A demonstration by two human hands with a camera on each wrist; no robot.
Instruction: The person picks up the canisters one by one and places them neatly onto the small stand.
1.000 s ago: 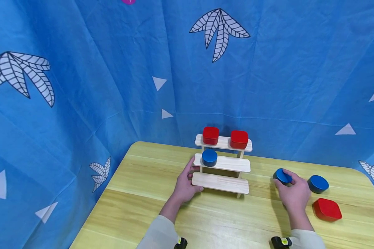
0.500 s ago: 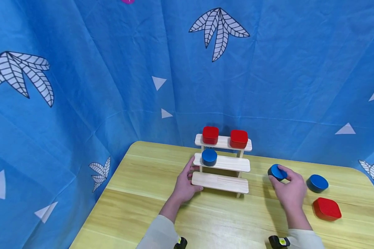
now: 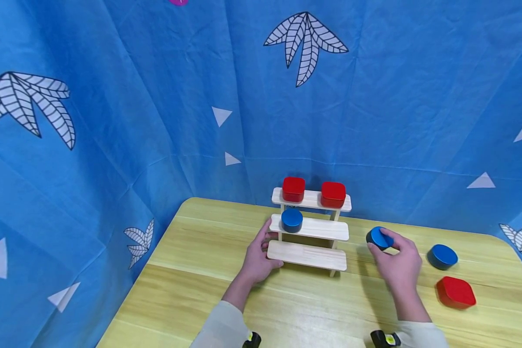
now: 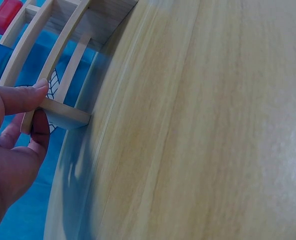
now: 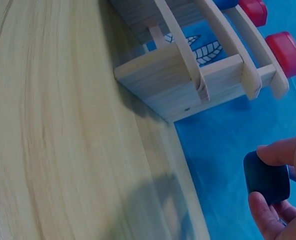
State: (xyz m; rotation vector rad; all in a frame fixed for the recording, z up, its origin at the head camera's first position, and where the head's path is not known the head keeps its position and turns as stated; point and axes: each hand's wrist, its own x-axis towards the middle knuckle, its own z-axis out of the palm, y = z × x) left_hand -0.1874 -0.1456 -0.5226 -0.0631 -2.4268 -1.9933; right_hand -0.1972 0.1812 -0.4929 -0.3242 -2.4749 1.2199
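A three-tier wooden display stand (image 3: 306, 255) stands at the table's middle. My left hand (image 3: 260, 258) holds its left end; in the left wrist view the thumb (image 4: 25, 97) lies on the lowest board's edge with fingers curled beneath. On the top tier sit two red rounded-square boxes, a left one (image 3: 294, 189) and a right one (image 3: 333, 195). A blue round box (image 3: 292, 220) rests at the left of the middle tier; the lowest tier is bare. Right of the stand, my right hand (image 3: 400, 263) pinches another blue round box (image 5: 266, 176) between thumb and fingers, raised over the table.
To the right on the wooden table (image 3: 191, 299) lie a third blue round box (image 3: 442, 256) and a red rounded-square box (image 3: 456, 293). A blue patterned cloth (image 3: 287, 125) hangs right behind the table's back edge and along its left side.
My right hand has lifted the blue round box and carried it left toward the stand. The left hand stays on the stand, and the other boxes have not moved.
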